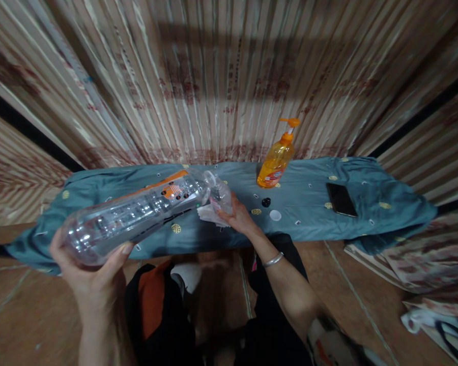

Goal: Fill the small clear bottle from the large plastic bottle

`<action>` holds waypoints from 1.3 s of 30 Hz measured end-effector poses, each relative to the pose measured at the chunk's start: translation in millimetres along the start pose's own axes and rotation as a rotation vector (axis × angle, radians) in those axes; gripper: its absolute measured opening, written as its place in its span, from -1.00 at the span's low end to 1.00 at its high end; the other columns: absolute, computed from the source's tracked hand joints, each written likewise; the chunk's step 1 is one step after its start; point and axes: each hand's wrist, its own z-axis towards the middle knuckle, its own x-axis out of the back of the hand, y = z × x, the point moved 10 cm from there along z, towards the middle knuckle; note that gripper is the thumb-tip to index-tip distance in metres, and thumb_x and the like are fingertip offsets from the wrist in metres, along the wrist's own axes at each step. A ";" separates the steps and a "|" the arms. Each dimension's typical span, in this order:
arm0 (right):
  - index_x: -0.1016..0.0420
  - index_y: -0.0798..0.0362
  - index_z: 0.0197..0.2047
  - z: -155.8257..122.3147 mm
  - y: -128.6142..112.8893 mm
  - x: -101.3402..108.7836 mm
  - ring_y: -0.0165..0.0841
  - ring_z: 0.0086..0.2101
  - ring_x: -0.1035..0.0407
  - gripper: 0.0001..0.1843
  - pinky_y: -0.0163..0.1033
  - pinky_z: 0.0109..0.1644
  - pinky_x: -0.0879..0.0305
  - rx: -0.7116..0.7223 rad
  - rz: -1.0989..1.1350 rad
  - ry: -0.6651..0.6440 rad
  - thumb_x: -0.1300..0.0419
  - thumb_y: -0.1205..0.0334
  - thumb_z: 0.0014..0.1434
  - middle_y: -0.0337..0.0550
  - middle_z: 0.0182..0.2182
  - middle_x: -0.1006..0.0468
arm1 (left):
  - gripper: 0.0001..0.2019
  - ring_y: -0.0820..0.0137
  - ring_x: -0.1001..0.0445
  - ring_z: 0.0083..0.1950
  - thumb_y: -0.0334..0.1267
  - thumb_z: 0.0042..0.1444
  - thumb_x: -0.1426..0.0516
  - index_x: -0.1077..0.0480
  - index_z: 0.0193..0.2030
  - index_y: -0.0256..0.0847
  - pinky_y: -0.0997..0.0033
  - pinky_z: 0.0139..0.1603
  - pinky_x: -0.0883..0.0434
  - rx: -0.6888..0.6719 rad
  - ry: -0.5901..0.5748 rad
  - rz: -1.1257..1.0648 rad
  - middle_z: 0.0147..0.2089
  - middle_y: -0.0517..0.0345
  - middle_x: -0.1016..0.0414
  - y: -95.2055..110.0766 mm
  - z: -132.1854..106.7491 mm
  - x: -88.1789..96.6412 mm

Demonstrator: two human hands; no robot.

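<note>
A large clear plastic bottle [137, 216] with an orange and black label lies tilted in the air, its neck pointing right and slightly up the view. My left hand [93, 274] is wrapped around its base. At the bottle's mouth, my right hand [238, 216] grips a small clear plastic container [220, 194]; whether the two rims touch I cannot tell. Below that container a white folded tissue [210, 215] shows beside my right fingers. A small black cap [266, 202] and a round white disc [275, 215] lie on the cloth to the right of my right hand.
An orange pump bottle [275, 162] stands toward the back of the narrow table, covered by a teal cloth [309, 218]. Farther right lies a black phone [341, 199]. Striped curtains [213, 76] hang behind and at both sides. My knees are at the front edge.
</note>
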 end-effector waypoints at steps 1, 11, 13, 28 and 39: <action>-0.24 -0.02 0.35 -0.1 -0.5 0.0 -0.07 0.09 -0.51 -0.27 0.06 0.20 -0.43 0.002 0.000 -0.001 -0.33 0.11 0.15 -0.01 0.14 -0.57 | -0.01 -0.08 -0.42 0.30 -0.23 -0.52 -0.52 -0.38 0.21 -0.03 -0.42 0.40 -0.17 -0.007 -0.001 -0.001 0.18 0.03 -0.48 0.1 0.1 0.6; -0.23 -0.02 0.36 0.7 -1.3 -1.3 -0.08 0.10 -0.51 -0.25 0.03 0.20 -0.44 0.020 0.002 -0.003 -0.34 0.17 0.13 -0.03 0.15 -0.57 | 0.01 -0.09 -0.40 0.33 -0.11 -0.50 -0.52 -0.33 0.24 0.05 -0.42 0.39 -0.18 -0.003 -0.015 0.091 0.28 0.02 -0.44 -0.7 -0.8 4.5; -0.23 -0.01 0.36 0.5 -0.7 -1.0 -0.07 0.11 -0.51 -0.24 0.04 0.21 -0.43 0.009 -0.004 -0.002 -0.34 0.17 0.13 -0.01 0.16 -0.57 | 0.01 -0.08 -0.40 0.34 -0.12 -0.49 -0.51 -0.32 0.24 0.04 -0.42 0.40 -0.16 0.002 -0.015 0.094 0.29 0.01 -0.44 -0.1 -1.2 4.4; -0.24 0.00 0.37 1.1 -0.9 -0.4 -0.07 0.11 -0.50 -0.22 0.01 0.21 -0.44 -0.019 -0.029 -0.002 -0.34 0.22 0.10 -0.02 0.17 -0.56 | 0.00 -0.06 -0.41 0.32 -0.23 -0.49 -0.52 -0.36 0.25 0.00 -0.34 0.40 -0.20 -0.041 -0.032 0.029 0.29 0.00 -0.45 5.3 -0.2 2.3; -0.23 0.07 0.37 1.0 -3.5 0.2 -0.10 0.07 -0.53 -0.21 -0.02 0.18 -0.46 -0.012 -0.088 0.007 -0.31 0.26 0.08 -0.01 0.12 -0.58 | 0.04 -0.11 -0.37 0.36 -0.24 -0.48 -0.52 -0.35 0.29 -0.03 -0.39 0.40 -0.20 -0.095 -0.051 0.066 0.34 -0.04 -0.41 -0.2 -0.5 7.2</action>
